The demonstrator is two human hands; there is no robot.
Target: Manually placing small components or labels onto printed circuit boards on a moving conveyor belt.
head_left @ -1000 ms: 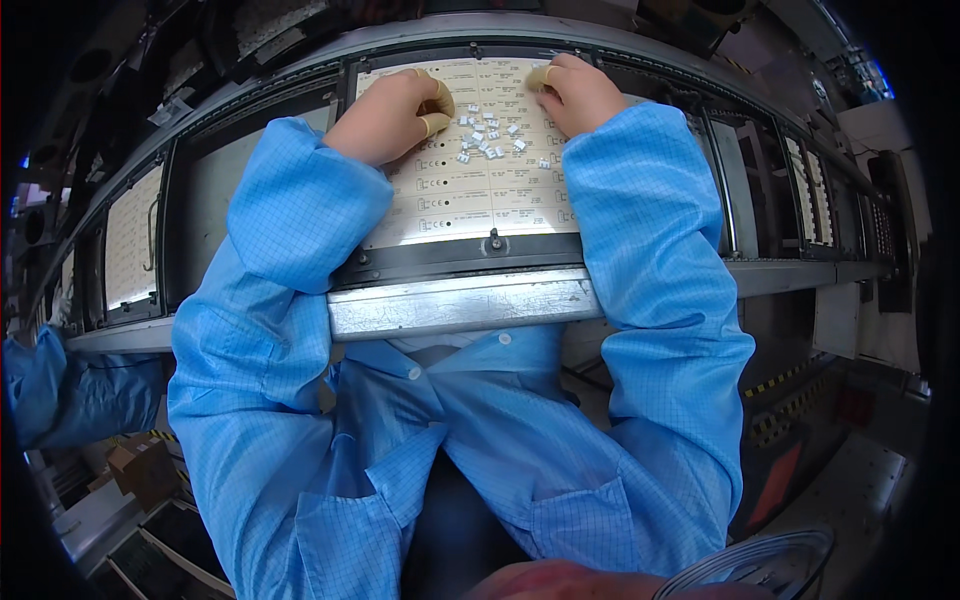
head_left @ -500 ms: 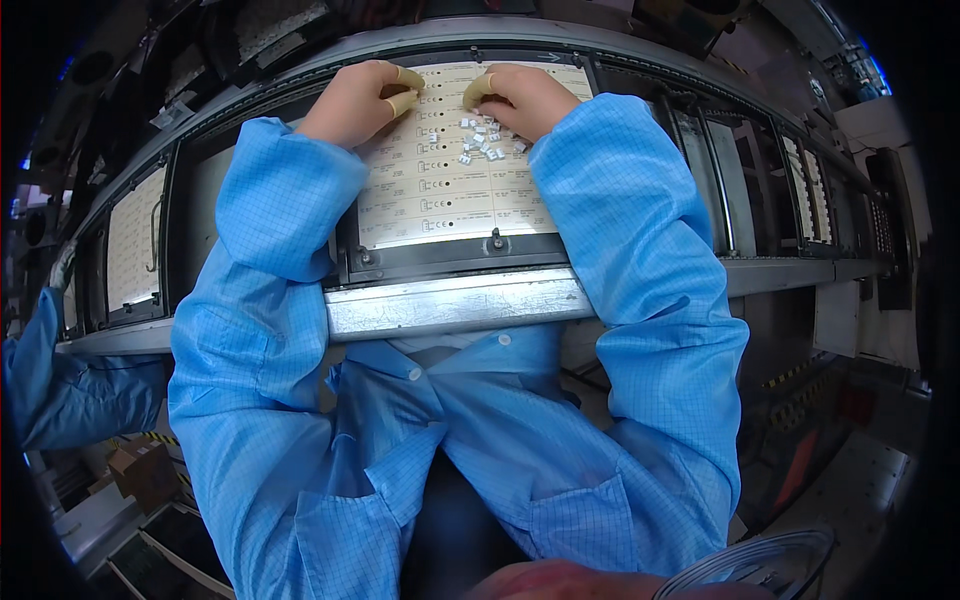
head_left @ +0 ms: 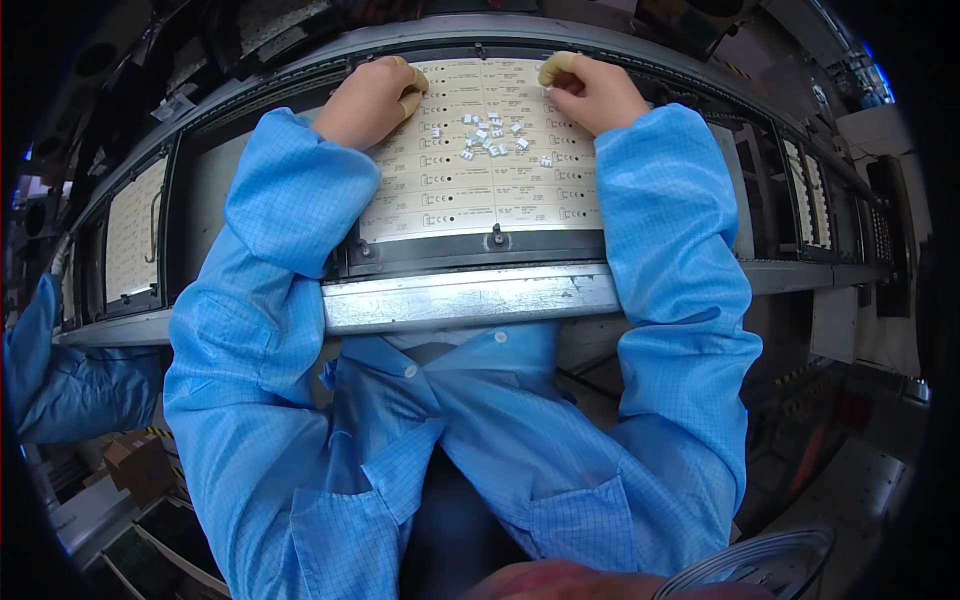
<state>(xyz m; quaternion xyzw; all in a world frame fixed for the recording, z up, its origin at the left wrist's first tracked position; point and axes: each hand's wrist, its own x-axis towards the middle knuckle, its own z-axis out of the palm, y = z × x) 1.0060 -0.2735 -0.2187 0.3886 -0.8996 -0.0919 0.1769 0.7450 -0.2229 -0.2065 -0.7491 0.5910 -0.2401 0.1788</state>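
Note:
A cream-coloured circuit board panel (head_left: 470, 200), printed in repeating rows, lies in a dark frame in front of me. Small white connectors (head_left: 490, 135) are loosely heaped on its middle, with one stray connector (head_left: 546, 161) to the right. My left hand (head_left: 372, 103) is at the panel's far left, its fingertips in pale yellow finger cots pinched together low over the board. At the far right edge my right hand (head_left: 597, 92), also with finger cots, has thumb and forefinger closed together. What either pinch holds is too small or hidden to make out.
A metal rail (head_left: 470, 300) runs between me and the dark frame (head_left: 430, 250). Another panel (head_left: 135, 240) sits farther left on the line. A co-worker's blue sleeve (head_left: 85, 385) shows at the left edge. A cardboard box (head_left: 140, 465) stands low on the left.
My right hand has moved from beside the connector heap to the panel's far right edge, uncovering more of the board and connectors. My left hand has shifted only slightly.

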